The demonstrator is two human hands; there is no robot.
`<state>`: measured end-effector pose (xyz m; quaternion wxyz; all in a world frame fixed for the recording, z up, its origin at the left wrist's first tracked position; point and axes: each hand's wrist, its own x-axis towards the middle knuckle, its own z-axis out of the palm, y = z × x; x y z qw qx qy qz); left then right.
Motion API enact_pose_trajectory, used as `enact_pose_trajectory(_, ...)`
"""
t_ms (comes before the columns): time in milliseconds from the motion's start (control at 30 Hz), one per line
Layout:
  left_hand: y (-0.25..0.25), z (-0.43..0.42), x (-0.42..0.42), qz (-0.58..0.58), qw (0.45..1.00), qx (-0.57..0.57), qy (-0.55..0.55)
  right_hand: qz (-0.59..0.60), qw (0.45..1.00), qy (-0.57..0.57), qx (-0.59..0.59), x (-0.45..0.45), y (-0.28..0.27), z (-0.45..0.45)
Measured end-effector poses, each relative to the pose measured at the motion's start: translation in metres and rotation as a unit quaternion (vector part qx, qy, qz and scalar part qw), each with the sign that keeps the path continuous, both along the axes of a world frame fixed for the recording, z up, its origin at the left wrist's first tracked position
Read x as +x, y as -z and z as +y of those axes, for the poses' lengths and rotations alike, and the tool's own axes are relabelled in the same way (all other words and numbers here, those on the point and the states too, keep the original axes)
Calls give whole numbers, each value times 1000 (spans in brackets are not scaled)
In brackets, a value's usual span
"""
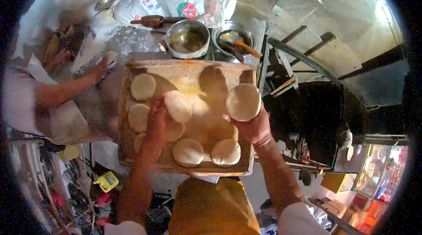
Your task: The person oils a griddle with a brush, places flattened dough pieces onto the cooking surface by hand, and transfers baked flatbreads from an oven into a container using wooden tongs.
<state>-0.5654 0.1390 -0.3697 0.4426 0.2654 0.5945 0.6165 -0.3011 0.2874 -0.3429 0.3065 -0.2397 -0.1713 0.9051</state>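
My left hand [158,115] grips a pale round dough disc [178,106] over the middle of a wooden tray [189,63]. In my right hand [257,128] is another dough disc [243,102], held up near the tray's right side with its broad face toward me. Several more flat dough rounds lie in the tray, such as the upper left round [143,87], the bottom middle round [188,152] and the bottom right round [226,152]. A layer of small tan grains, perhaps sesame, covers the tray's far part. My left forearm partly covers the rounds at lower left.
Beyond the tray stand a metal pot [188,39] and a metal bowl [234,37] with a brush [241,45] across it. A rolling pin [154,21] rests by a white printed sack [171,4]. Another person's hand [104,67] is over the floured table at left. A dark opening [303,116] lies right.
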Motion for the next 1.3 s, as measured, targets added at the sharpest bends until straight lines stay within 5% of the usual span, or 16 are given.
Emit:
enact_pose_trajectory(100,-35,18,31,-373,922,13,-105,67,993,57,-83,-21,-38,-9)
enact_pose_trajectory(167,-32,20,49,-484,866,6,-125,29,992,101,62,-12,-75,-16)
enact_pose_trajectory(233,-28,15,60,-514,844,142,57,-215,862,73,453,3,-94,-20)
enact_pose_trajectory(267,-36,19,73,-516,842,141,68,-305,698,93,641,12,-91,-20)
enact_pose_trajectory(300,-52,25,92,-526,840,125,55,-352,536,153,752,20,-87,-20)
enact_pose_trajectory(367,-81,39,130,-543,834,87,36,-407,386,-39,827,39,-81,-27)
enact_pose_trajectory(433,-86,54,163,-556,801,167,146,-424,413,-67,803,81,-73,-31)
enact_pose_trajectory(500,-92,67,207,-488,854,74,168,-451,346,-63,820,136,-78,-29)
enact_pose_trajectory(633,-91,106,329,-418,866,-22,272,-431,536,-1,726,272,-71,-24)
enact_pose_trajectory(700,-57,123,399,-437,837,-123,306,-425,827,30,367,349,-55,-29)
enact_pose_trajectory(733,-43,129,439,-433,832,-148,316,-437,845,99,292,391,-51,-27)
enact_pose_trajectory(900,-15,193,616,-336,833,-195,393,-372,861,344,39,631,-11,-11)
enact_pose_trajectory(1067,-37,306,760,-238,859,-148,428,-392,773,498,-43,813,9,10)
enact_pose_trajectory(1200,-1,396,847,-211,843,-78,489,-379,789,482,31,895,-4,38)
enact_pose_trajectory(1233,15,414,864,-164,868,-97,458,-387,786,481,41,914,-1,44)
enact_pose_trajectory(1300,33,433,887,271,855,-45,439,-429,744,512,9,937,12,57)
